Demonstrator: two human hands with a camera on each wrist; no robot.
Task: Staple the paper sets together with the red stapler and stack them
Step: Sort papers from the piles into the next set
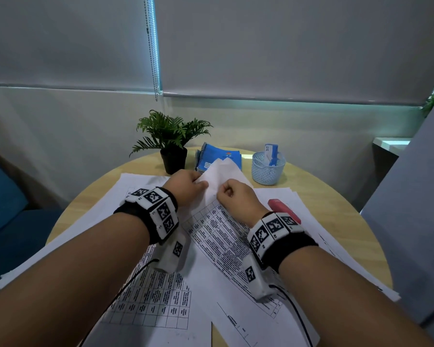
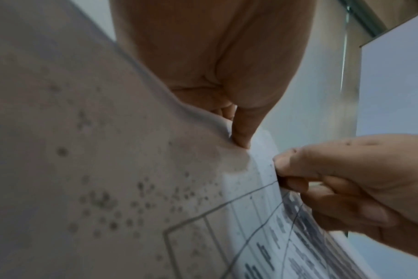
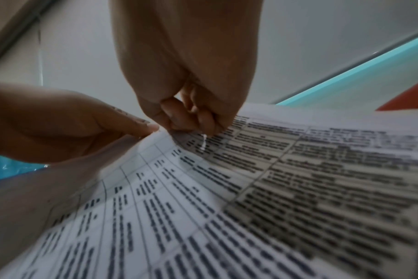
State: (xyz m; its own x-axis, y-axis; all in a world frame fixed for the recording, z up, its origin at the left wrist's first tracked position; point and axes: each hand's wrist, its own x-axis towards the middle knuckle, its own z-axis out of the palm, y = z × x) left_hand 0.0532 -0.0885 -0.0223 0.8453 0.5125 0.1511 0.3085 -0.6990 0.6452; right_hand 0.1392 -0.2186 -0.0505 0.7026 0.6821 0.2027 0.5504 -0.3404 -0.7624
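While both hands work at the far corner of a paper set (image 1: pixel 218 229), lifted off the other sheets near the middle of the desk (image 1: pixel 336 196), the step in hand looks like squaring that corner before stapling. The left hand (image 1: pixel 189 184) has its grip closed on the raised top sheet, thumb and fingers (image 2: pixel 241 130) pinching its edge. The right hand (image 1: pixel 236 194) is curled with its fingertips (image 3: pixel 203 122) nipping the printed pages just beside the left thumb; a small pale sliver shows at those fingertips, though what it is cannot be told.

To do this well, I would judge that the sheets need their edges flush at this corner, held flat and firm so nothing slips as one hand lets go. The red stapler (image 1: pixel 283 209) lies on loose papers just behind the right wrist, toward the desk's right edge, untouched. Reaching for it with the right hand seems simplest, the left keeping the corner pinched.
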